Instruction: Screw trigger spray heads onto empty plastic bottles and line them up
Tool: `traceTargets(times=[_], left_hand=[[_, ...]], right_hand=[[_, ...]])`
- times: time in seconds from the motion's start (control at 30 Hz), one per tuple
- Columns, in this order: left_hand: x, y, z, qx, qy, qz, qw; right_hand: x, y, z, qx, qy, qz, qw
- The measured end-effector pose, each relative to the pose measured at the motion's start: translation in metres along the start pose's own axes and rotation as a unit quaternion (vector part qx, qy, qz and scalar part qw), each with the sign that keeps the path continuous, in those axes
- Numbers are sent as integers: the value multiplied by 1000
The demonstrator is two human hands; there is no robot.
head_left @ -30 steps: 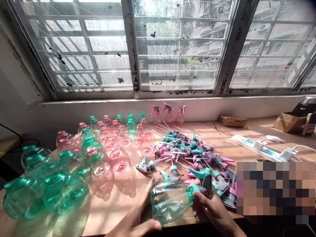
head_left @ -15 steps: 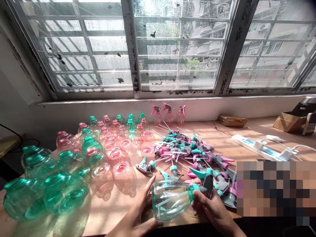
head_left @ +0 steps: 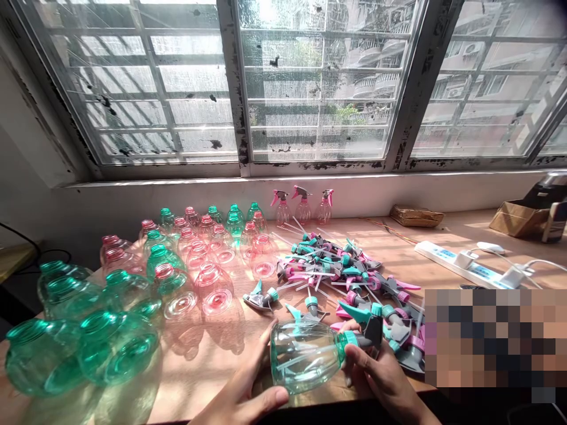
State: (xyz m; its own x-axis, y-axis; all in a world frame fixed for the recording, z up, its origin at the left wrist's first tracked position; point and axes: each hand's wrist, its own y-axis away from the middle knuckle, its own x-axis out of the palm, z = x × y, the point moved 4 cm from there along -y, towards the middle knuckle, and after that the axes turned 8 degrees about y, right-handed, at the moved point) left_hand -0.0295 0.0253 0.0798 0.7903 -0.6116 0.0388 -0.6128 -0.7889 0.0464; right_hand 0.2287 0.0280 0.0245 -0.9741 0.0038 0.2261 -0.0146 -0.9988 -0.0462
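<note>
A clear green spray bottle (head_left: 305, 357) lies on its side in the air above the table's front edge, its neck pointing right. My left hand (head_left: 248, 383) cups the base end, thumb in front and fingers partly hidden behind the plastic. At the neck, my right hand (head_left: 374, 363) grips the teal collar of the trigger sprayer (head_left: 365, 321) between thumb and fingers. The sprayer sits on the neck, and its thin tube shows inside the bottle. Just beyond is a heap of loose teal, pink and grey trigger sprayers (head_left: 332, 265).
Several open green bottles (head_left: 119, 348) and pink bottles (head_left: 215, 289) stand at the left. Against the wall are three pink spray bottles (head_left: 303, 206). Rightward lie a power strip (head_left: 460, 262), a brown packet (head_left: 416, 216) and a cardboard box (head_left: 516, 218). A blurred patch covers the lower right.
The bottle has shifted very slightly left. My left hand's thumb and fingers have moved a little around its base; my right hand keeps hold of the collar.
</note>
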Motion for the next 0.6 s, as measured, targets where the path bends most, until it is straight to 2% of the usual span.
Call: traceTargets(times=[0.23,0.43,0.6], left_hand=[[-2,-1,6,5,0,-9,1000],[-1,1,6,4,-6,-15,1000],[-6,2,11,-7,-28,-27,999]], right_hand=[[0,1,-2,5,6,3,1000],[3,6,9,-6,23,40,999],[4,8,11,-1,28,34,999]])
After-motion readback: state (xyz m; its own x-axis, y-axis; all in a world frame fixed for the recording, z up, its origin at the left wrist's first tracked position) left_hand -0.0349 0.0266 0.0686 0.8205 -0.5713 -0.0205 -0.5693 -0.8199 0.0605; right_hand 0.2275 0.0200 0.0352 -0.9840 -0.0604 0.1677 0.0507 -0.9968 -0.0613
